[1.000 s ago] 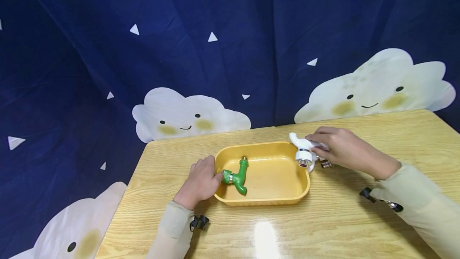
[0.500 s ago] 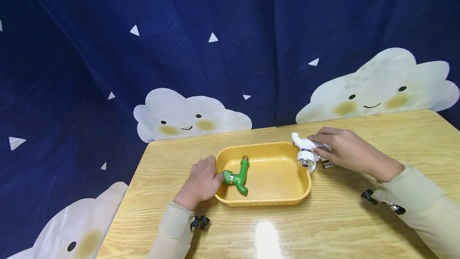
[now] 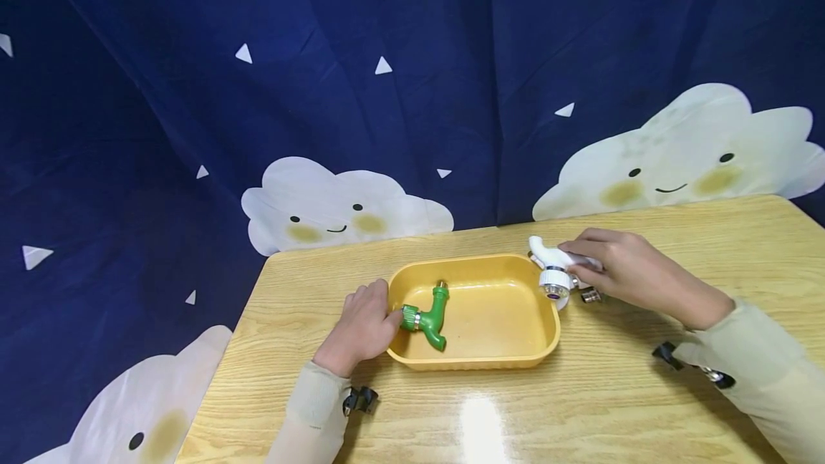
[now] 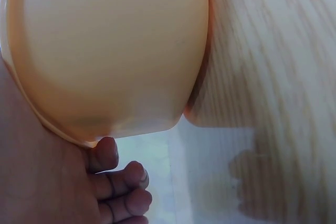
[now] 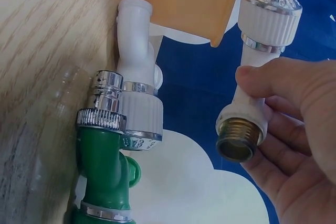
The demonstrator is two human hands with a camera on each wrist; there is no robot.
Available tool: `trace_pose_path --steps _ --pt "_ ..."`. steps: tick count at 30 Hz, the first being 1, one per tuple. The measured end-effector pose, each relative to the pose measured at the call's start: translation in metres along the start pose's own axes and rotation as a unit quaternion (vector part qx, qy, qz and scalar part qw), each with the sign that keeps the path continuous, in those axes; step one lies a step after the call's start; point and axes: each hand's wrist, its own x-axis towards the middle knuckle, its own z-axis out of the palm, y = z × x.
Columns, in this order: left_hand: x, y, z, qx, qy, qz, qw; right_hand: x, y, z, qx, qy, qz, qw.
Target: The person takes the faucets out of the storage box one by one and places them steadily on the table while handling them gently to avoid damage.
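Observation:
My left hand (image 3: 364, 324) grips the left end of a yellow plastic basin (image 3: 473, 364), thumb at the rim and fingers outside the wall. Inside the basin, close to that thumb, lies a green tap (image 3: 435, 317). My right hand (image 3: 634, 271) pinches a white tap (image 3: 556, 276) over the basin's right end. In the right wrist view, thumb and fingers hold this white tap (image 5: 270, 19) by its body, its threaded brass inlet facing the camera. On the table beside it lie a second white tap (image 5: 139, 51) and another green tap (image 5: 105, 166) with a chrome nozzle.
The wooden table (image 3: 580, 407) ends at a dark blue curtain (image 3: 412, 92) printed with clouds and triangles. To the right of the basin, partly under my right hand, a chrome nozzle end (image 3: 590, 296) shows on the table.
My right hand and the held white tap have shifted slightly to the right. The head view has also drifted a little. My left hand keeps its hold on the basin.

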Motion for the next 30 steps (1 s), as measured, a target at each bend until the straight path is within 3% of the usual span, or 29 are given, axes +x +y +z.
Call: trace_pose_path --steps 30 --pt "0.0001 -0.0012 0.0011 -0.002 -0.002 0.005 1.0000 -0.0056 0.0004 -0.0048 -0.007 0.011 0.042 0.999"
